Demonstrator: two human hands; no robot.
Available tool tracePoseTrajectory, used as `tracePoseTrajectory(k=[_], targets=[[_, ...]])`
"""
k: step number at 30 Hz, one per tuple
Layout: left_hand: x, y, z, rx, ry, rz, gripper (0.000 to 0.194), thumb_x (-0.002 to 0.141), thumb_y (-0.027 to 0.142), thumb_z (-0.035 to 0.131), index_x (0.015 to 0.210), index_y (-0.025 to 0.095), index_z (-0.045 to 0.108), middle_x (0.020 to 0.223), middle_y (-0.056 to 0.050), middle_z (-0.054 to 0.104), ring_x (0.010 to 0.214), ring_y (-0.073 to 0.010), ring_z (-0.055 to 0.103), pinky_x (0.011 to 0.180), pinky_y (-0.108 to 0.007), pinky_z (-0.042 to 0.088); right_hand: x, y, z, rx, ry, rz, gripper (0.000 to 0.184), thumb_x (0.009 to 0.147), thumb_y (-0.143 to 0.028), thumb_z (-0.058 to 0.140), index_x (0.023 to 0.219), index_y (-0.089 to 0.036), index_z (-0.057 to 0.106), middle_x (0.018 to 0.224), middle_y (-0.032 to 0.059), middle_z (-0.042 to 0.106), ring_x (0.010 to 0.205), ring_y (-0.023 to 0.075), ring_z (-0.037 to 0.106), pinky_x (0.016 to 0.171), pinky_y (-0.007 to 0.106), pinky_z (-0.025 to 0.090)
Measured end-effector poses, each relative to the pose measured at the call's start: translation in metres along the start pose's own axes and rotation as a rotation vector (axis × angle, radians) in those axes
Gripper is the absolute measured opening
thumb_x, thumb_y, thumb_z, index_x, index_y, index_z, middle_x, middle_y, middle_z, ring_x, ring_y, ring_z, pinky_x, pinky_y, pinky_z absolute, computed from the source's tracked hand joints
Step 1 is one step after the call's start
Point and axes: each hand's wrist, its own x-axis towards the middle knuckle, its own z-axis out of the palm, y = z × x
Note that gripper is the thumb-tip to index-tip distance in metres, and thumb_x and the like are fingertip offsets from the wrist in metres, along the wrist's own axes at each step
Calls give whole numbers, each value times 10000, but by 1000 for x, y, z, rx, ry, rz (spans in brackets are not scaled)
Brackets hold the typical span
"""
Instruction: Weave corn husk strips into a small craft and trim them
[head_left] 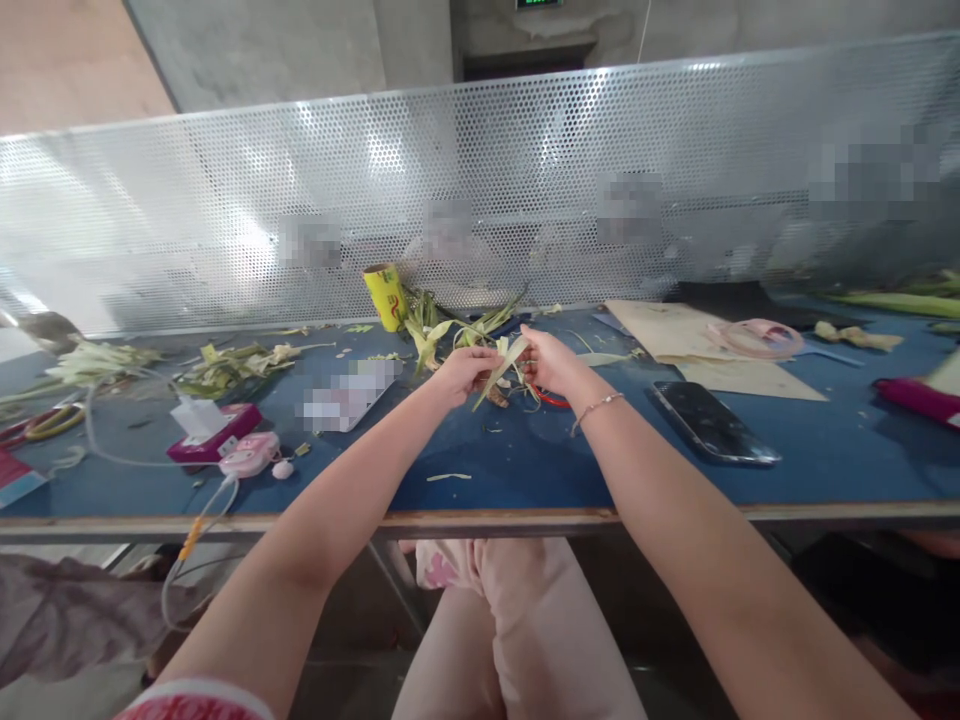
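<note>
My left hand (472, 370) and my right hand (551, 362) meet above the middle of the table. A pale green strip of leaf (504, 368), much like corn husk, runs between them. My left fingers pinch one side of it, and my right fingers close on the other. Under and behind the hands lies a loose pile of green leaves (427, 335). Something red and curved (551, 398) shows below my right hand, partly hidden. A small brownish piece (496, 397) is just below the strip.
A yellow tube (385, 298) leans by a perforated metal screen (480, 180). On the right lie a black phone (709, 422) and beige sheets (697, 340). A tissue pack (214, 430), a pink case with a cable (250, 455) and leaf scraps (232, 368) are at left.
</note>
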Motion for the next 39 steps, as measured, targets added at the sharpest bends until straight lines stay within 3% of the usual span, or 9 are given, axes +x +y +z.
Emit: tracePoseTrajectory(k=[3,5,10,15,25,32,39], targets=[[3,0,-1,-26,85,64,86,691,73,654,664,123,590,540,8,578,448,-71,524,492,-199,416,-7,-1,8,-8,-62,1,334,767,-495,602,669,-190,509,589,16,530,461,98,449,441,254,387],[4,1,-1,-35,123,93,84,700,60,636,675,122,585,545,6,581,461,-77,534,523,-211,433,-9,1,14,-24,-80,-70,239,719,-378,677,709,-183,540,636,9,556,518,101,499,478,243,408],[1,3,0,-70,137,70,96,685,37,637,696,121,593,576,-10,598,503,-88,564,594,-237,463,-5,10,21,-108,10,-259,202,623,-240,711,663,-181,522,616,-31,539,571,90,517,533,225,409],[-2,6,2,-147,164,43,135,679,-11,592,676,122,570,573,-11,594,518,-86,575,634,-244,493,-4,10,19,-117,82,-372,198,620,-269,687,703,-176,533,663,-19,573,613,97,531,589,249,435],[1,6,2,-218,191,28,135,679,-6,583,673,128,570,531,12,565,484,-60,537,517,-176,436,-9,6,21,-243,69,-491,197,651,-330,642,693,-189,511,650,-28,536,626,106,498,578,254,423],[-2,7,3,-211,96,34,140,684,35,643,631,124,548,566,2,570,489,-61,526,539,-202,457,-8,5,21,-300,88,-526,144,670,-294,613,708,-190,520,666,-17,543,635,116,500,574,259,426],[-1,4,5,-188,141,59,189,662,25,657,585,126,517,507,26,519,460,-48,490,500,-180,415,-5,6,20,-381,73,-597,145,696,-310,604,719,-188,531,661,-11,550,606,119,493,586,278,417]])
